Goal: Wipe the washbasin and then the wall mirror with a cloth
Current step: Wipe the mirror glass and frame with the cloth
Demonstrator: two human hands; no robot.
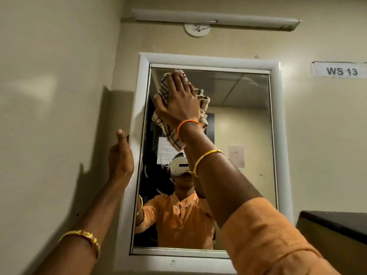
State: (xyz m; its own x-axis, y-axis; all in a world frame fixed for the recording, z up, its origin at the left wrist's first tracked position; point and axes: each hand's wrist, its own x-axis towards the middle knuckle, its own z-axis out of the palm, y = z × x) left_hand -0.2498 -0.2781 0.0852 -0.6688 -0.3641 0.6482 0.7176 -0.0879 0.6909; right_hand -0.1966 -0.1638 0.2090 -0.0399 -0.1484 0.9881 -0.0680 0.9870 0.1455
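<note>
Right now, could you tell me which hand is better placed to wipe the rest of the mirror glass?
The right hand: it already presses the checked cloth flat against the mirror near its top-left corner. The left hand holds the white frame's left edge and carries no cloth.

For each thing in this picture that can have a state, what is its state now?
checked cloth: bunched, pressed flat on the glass at the upper left
right hand: open, palm on the cloth
left hand: gripping the left edge of the frame
wall mirror: mounted, upright
tube light: unlit
</note>
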